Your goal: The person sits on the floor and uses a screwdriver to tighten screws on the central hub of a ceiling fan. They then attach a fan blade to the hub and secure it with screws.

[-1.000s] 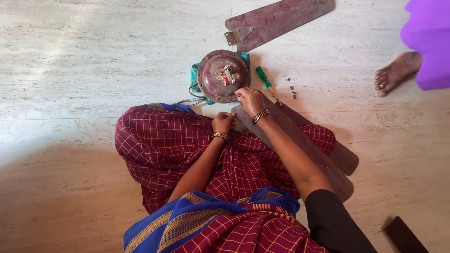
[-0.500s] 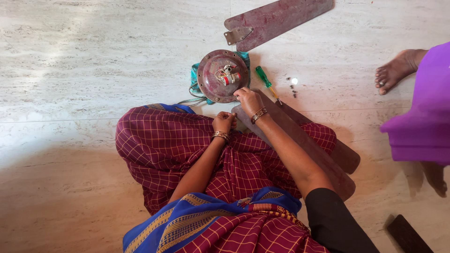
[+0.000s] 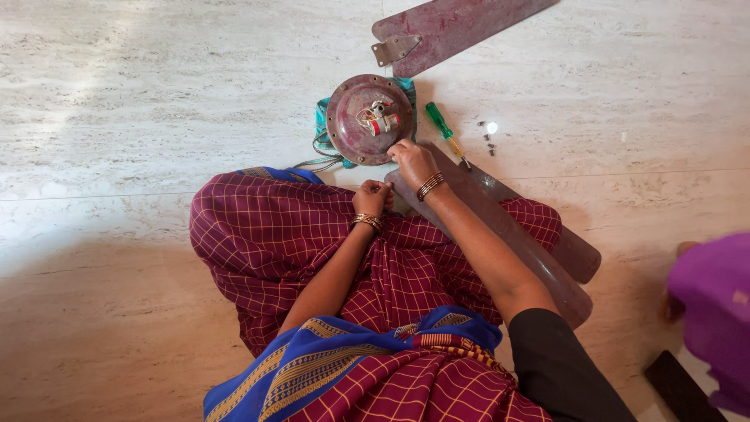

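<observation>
Maroon round metal fan motor [image 3: 367,119] sits on the marble floor [image 3: 156,101], right hand [image 3: 412,162] grasping its near rim, left hand [image 3: 372,197] clenched just beside a dark fan blade [image 3: 508,227].

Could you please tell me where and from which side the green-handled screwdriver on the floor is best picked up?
Probably by its green handle, from above: the screwdriver lies flat on the floor, handle end free beside the fan motor housing, tip toward the right hand.

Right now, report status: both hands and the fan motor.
Right hand on the round fan motor's near rim. Left hand closed, at the lap. Green screwdriver and loose screws beside the motor; fan blade under the right arm.
</observation>
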